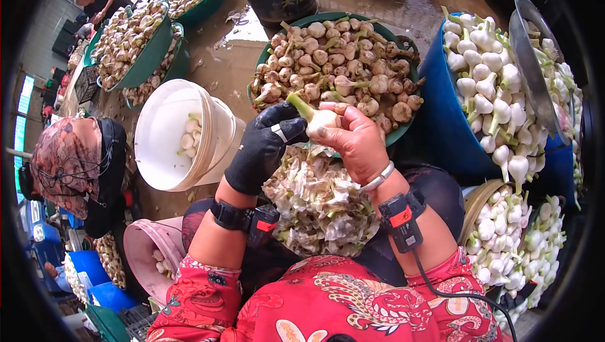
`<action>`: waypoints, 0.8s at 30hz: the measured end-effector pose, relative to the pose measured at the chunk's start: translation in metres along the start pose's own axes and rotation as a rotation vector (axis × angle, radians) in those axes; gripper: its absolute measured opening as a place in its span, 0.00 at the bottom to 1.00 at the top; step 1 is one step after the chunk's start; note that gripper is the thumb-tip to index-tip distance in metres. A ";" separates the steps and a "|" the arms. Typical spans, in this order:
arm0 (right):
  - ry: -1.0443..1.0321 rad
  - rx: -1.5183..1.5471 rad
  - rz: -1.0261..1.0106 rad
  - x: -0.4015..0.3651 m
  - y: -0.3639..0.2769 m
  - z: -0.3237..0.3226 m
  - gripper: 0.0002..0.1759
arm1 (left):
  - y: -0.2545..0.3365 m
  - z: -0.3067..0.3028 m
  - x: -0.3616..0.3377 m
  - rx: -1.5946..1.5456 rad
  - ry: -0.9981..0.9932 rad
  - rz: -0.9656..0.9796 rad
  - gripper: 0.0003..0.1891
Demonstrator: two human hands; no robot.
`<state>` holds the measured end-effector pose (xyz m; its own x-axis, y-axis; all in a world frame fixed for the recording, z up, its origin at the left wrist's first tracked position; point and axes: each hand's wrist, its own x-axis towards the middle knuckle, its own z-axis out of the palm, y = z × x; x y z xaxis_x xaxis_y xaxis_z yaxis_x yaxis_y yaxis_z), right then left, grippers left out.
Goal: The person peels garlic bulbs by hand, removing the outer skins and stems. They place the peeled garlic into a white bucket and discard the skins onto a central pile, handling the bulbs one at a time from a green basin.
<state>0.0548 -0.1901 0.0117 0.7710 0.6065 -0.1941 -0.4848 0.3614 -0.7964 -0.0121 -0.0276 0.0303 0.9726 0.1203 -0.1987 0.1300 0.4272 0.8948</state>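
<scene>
the single pale, rounded garlic bulb with a short green stem [322,122] lies between the two hands, in front of the torso, its long axis slanting from the stem tip at the upper left down to the rounded body at the lower right. the left hand in a black fabric glove [261,146] is nearer the stem, its fingers curled in against that side, while the bare right hand [360,137] pinches the rounded body between thumb and fingers. beyond them sits the round green tub of unpeeled garlic [315,19], and below them the papery off-white heap of skins [324,197].
</scene>
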 end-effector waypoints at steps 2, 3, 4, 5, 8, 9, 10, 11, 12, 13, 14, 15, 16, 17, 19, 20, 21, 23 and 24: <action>-0.006 -0.039 -0.014 -0.001 0.003 0.003 0.22 | -0.003 -0.006 0.002 0.036 0.027 -0.022 0.15; -0.011 -0.077 -0.030 -0.001 0.004 0.005 0.23 | -0.005 -0.009 0.003 0.074 0.053 -0.043 0.14; -0.004 -0.095 -0.050 -0.003 0.004 0.009 0.22 | -0.005 -0.010 0.002 0.072 0.055 -0.043 0.14; -0.004 -0.096 -0.049 -0.003 0.006 0.010 0.22 | -0.005 -0.011 0.002 0.093 0.066 -0.042 0.12; 0.057 -0.031 0.004 -0.001 0.013 0.005 0.16 | -0.001 -0.007 0.000 0.273 0.102 -0.008 0.10; -0.004 0.045 0.150 0.000 0.011 -0.002 0.18 | 0.000 -0.006 -0.001 0.430 0.130 0.027 0.09; -0.066 0.123 0.297 0.002 0.008 -0.007 0.20 | -0.004 -0.010 0.000 0.428 0.129 0.022 0.09; -0.111 0.124 0.422 0.006 0.006 -0.010 0.21 | -0.009 -0.016 0.002 0.591 0.109 0.147 0.10; -0.205 0.138 0.553 0.005 0.000 -0.011 0.21 | -0.011 -0.019 0.001 0.754 0.089 0.272 0.10; -0.300 0.153 0.682 0.004 -0.005 -0.010 0.21 | -0.013 -0.020 -0.001 0.753 0.093 0.269 0.10; -0.378 0.197 0.676 0.002 0.002 -0.011 0.22 | -0.014 -0.018 -0.002 0.906 0.035 0.366 0.11; -0.434 0.240 0.716 0.001 0.004 -0.012 0.23 | -0.015 -0.017 -0.002 1.056 -0.024 0.466 0.13; -0.422 0.245 0.685 0.001 0.003 -0.013 0.23 | -0.013 -0.016 -0.005 1.015 -0.039 0.449 0.13; -0.409 0.252 0.654 0.001 0.002 -0.013 0.24 | -0.014 -0.016 -0.007 1.013 -0.041 0.445 0.13; -0.321 0.291 0.537 0.006 0.000 -0.019 0.23 | -0.009 -0.013 -0.009 0.170 0.148 0.034 0.14; -0.270 0.276 0.452 0.005 -0.002 -0.021 0.22 | -0.001 -0.014 -0.012 0.176 0.124 -0.087 0.16; -0.269 0.276 0.448 0.005 -0.005 -0.019 0.22 | 0.002 -0.009 -0.015 0.178 0.120 -0.086 0.16; -0.230 0.160 0.404 0.003 -0.006 -0.013 0.23 | 0.003 -0.001 -0.020 0.121 -0.002 -0.067 0.17; -0.234 0.112 0.405 0.004 -0.005 -0.011 0.23 | 0.003 0.005 -0.019 0.126 0.033 -0.077 0.16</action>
<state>0.0651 -0.1977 0.0086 0.4036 0.8528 -0.3314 -0.7784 0.1297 -0.6142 -0.0297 -0.0329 0.0387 0.9522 0.1219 -0.2800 0.2291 0.3209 0.9190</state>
